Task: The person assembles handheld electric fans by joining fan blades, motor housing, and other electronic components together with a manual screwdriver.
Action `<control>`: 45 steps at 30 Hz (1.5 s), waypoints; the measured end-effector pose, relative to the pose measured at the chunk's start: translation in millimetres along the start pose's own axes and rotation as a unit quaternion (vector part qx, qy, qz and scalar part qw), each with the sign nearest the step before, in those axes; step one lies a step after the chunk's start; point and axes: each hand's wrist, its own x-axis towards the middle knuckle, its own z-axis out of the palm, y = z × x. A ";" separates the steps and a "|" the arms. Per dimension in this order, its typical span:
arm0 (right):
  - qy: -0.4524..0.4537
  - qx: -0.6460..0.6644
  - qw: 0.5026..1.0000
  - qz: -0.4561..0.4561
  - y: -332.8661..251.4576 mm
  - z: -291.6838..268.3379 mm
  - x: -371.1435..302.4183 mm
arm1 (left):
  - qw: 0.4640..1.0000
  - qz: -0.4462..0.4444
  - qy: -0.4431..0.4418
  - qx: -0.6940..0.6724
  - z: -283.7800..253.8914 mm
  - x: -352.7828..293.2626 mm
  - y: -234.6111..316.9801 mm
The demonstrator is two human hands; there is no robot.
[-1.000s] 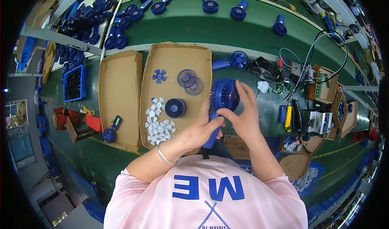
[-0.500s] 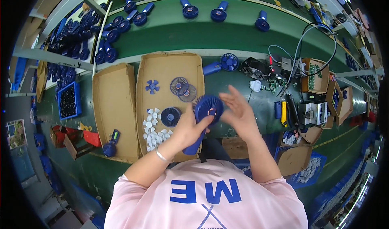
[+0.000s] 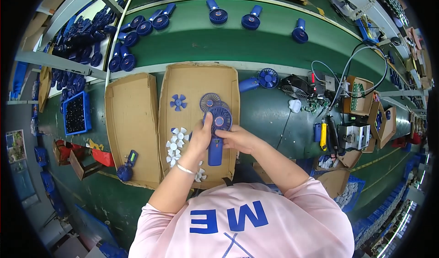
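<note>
While both hands grip it, blue handheld fan (image 3: 216, 132) sits over cardboard tray (image 3: 192, 82): left hand (image 3: 201, 137) closed on head, right hand (image 3: 238, 138) closed at neck; white fan blades (image 3: 176, 143) beside.

table: long green (image 3: 274, 116) one, cluttered
belt: green conveyor (image 3: 256, 41) behind it
floor: grey, at left (image 3: 20, 116)

Cardboard trays (image 3: 132, 125): two. Blue impeller (image 3: 178, 102): one.

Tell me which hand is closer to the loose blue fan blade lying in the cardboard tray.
Left. The left hand sits just below and right of the blue fan blade, while the right hand is farther right, beyond the handheld fan both hands hold.
</note>
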 end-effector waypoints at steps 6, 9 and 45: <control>0.339 0.074 0.917 -0.197 -119.9 -52.9 43.8 | 0.976 0.159 0.119 0.092 -5.0 68.3 9.1; 0.389 0.072 0.880 -0.262 -158.7 -94.8 52.8 | 0.931 0.261 0.046 0.251 34.7 86.7 15.9; 0.123 -0.358 0.836 -0.397 -87.1 26.6 -100.7 | 0.964 0.015 -0.238 -0.120 10.5 -92.5 53.8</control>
